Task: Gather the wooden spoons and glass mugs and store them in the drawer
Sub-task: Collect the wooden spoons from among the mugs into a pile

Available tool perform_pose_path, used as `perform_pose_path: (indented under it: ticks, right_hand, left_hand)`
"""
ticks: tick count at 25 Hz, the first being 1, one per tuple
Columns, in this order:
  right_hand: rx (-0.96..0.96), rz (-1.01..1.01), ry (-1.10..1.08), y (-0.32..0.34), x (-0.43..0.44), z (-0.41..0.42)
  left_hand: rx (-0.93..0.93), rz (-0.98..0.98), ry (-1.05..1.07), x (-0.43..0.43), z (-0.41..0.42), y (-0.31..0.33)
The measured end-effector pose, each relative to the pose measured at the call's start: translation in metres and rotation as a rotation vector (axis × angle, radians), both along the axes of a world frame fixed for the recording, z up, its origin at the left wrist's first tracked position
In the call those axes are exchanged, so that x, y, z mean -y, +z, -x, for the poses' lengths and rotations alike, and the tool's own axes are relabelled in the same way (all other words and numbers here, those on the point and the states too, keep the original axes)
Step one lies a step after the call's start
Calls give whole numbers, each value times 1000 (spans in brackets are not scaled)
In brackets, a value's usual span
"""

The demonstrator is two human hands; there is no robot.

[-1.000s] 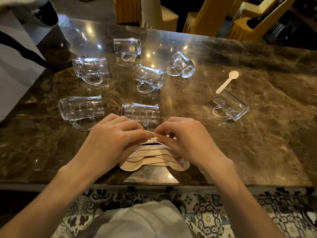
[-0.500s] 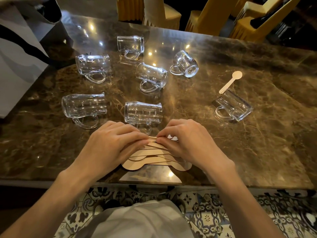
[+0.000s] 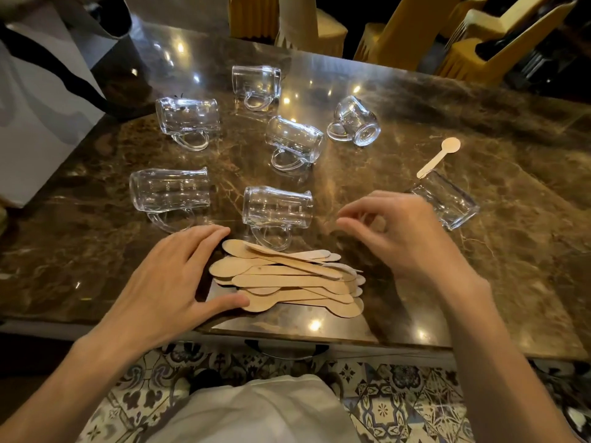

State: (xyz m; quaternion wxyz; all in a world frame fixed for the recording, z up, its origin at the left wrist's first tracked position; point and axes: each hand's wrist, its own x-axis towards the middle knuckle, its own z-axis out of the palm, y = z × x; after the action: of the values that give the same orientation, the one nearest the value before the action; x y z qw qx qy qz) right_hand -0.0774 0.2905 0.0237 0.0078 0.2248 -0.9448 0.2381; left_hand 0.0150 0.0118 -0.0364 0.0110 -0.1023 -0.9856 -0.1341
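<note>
Wooden spoons (image 3: 287, 279) lie stacked at the near edge of the marble table (image 3: 479, 282), the left hand (image 3: 166, 276) spread wide with fingertips and thumb against their left ends, the right hand (image 3: 406, 238) hovering just beside them, fingers loosely curled, holding nothing. A push could slide the stack off the edge or bump the nearest glass mug (image 3: 275, 207), 1 of 7 lying sideways on slick stone, and set it rolling. 1 stray spoon (image 3: 439, 156) lies far right; a drawer handle (image 3: 287, 351) shows under the edge, yellow-covered chairs (image 3: 399, 30) beyond.
</note>
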Motion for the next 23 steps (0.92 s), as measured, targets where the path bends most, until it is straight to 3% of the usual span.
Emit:
perform_pose_path:
  ticks: [3, 10, 15, 23]
  right_hand:
    - [-101, 65, -201, 0, -20, 25]
    - [-130, -95, -583, -13, -67, 104]
    - [31, -228, -734, -13, -96, 138]
    - [239, -241, -814, -7, -88, 160]
  left_hand:
    - [-7, 53, -3, 9, -8, -4]
    - [-31, 62, -33, 17, -7, -22]
    - [-41, 23, -38, 7, 7, -27]
    - [-49, -27, -23, 4, 7, -29]
